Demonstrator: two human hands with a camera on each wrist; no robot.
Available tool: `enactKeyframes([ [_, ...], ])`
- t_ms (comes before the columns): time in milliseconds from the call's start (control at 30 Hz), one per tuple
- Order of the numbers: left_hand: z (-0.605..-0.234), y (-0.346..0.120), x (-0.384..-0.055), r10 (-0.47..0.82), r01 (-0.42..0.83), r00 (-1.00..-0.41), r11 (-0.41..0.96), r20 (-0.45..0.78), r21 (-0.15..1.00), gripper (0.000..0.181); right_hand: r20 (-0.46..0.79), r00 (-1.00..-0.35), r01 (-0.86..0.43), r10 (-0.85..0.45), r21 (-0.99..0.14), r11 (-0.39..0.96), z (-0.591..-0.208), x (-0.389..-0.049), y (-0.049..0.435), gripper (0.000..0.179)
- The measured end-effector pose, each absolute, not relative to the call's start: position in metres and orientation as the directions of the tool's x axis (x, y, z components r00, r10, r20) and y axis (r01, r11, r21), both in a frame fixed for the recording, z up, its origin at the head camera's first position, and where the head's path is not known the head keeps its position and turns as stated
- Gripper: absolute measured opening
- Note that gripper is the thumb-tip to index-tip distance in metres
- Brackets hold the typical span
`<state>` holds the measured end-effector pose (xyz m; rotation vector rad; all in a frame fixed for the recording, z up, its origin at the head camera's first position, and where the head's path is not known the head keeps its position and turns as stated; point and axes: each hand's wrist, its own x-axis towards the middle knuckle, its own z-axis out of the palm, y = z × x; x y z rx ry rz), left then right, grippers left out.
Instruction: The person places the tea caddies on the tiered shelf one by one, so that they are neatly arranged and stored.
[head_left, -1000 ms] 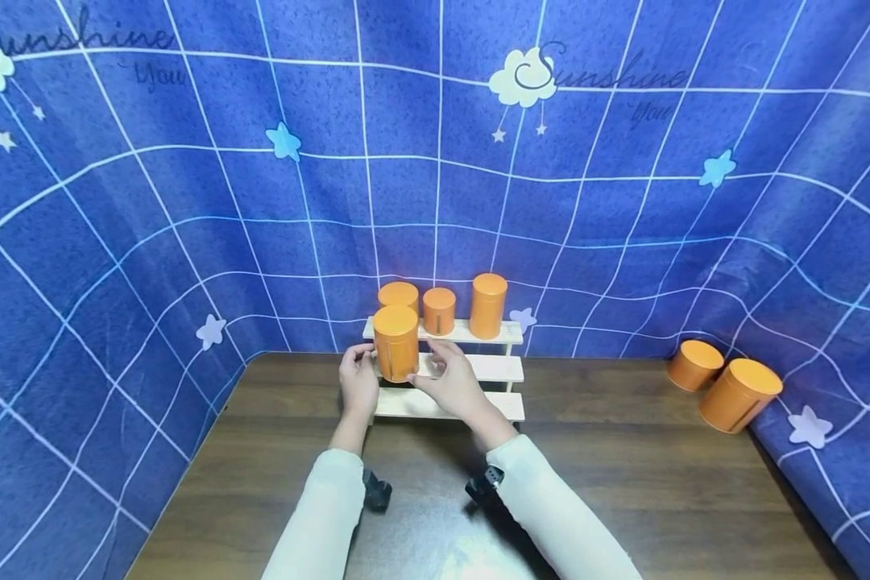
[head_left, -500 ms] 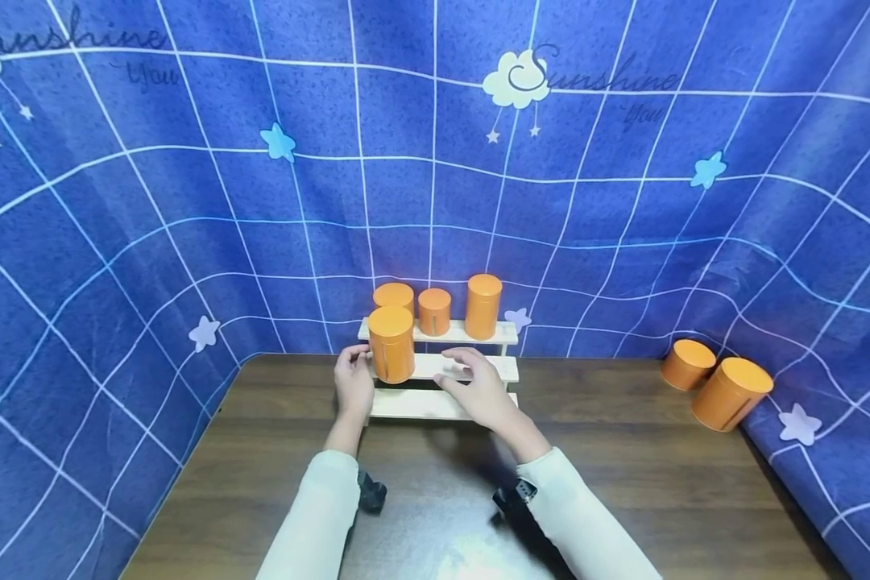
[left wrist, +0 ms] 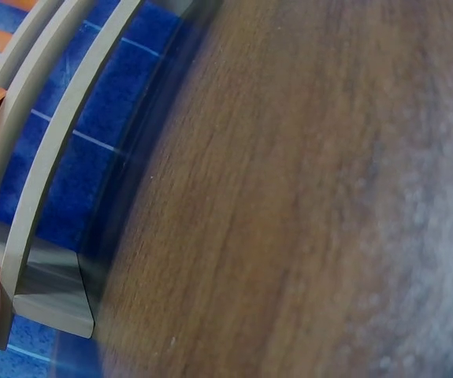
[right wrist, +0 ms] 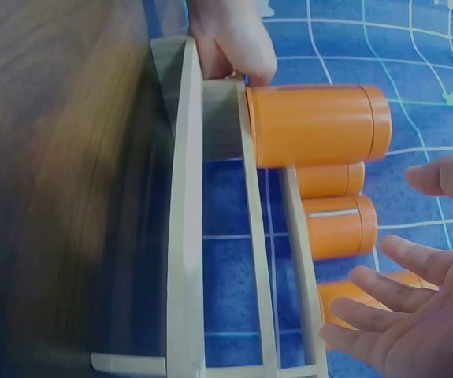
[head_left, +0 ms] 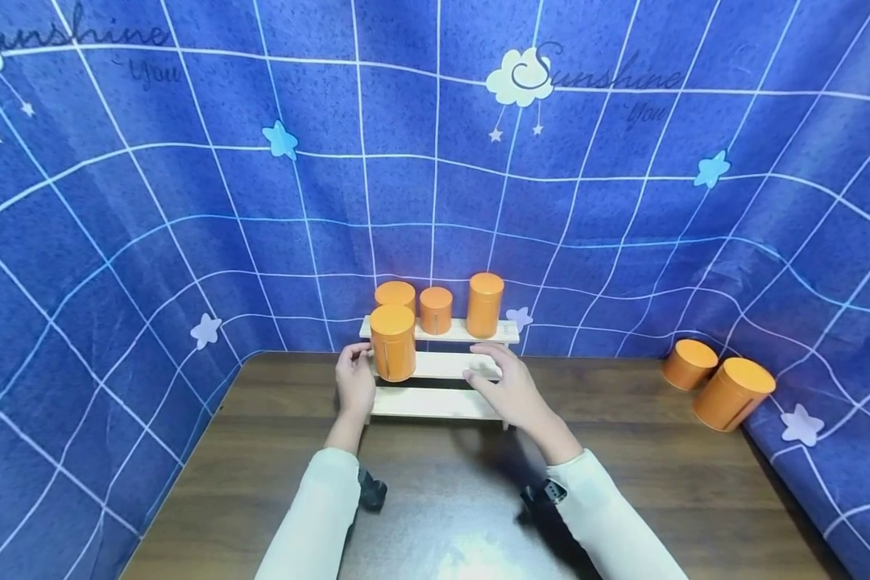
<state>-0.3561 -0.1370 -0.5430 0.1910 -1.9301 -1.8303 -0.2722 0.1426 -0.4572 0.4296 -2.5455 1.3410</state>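
A tall orange canister (head_left: pixel 393 345) stands upright at the left end of the middle step of a pale wooden tiered rack (head_left: pixel 438 403). My left hand (head_left: pixel 354 383) grips the rack's left end, close beside that canister; in the right wrist view its curled fingers (right wrist: pixel 238 47) meet the wood. My right hand (head_left: pixel 507 391) is in front of the rack's right part, fingers spread and holding nothing. On the top step are a partly hidden canister (head_left: pixel 395 293), a small canister (head_left: pixel 436 311) and a tall, narrow canister (head_left: pixel 485 306).
Two more orange canisters, a short one (head_left: pixel 689 364) and a larger one (head_left: pixel 735 394), stand on the right of the brown wooden table (head_left: pixel 261 483). Blue grid-patterned cloth (head_left: pixel 319 201) hangs behind and along both sides.
My right hand has let go of the tall canister on the middle step and moved right. The canister stays in place, and my left hand remains at the rack's left end.
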Motion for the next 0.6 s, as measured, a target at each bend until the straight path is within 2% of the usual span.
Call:
enactKeyframes([
  [600, -0.542, -0.138, -0.357, -0.418, 0.216, -0.878, 0.086, 0.232, 0.973, 0.021, 0.345, -0.929, -0.359, -0.133, -0.751, 0.555, -0.459, -0.266, 0.167, 0.051],
])
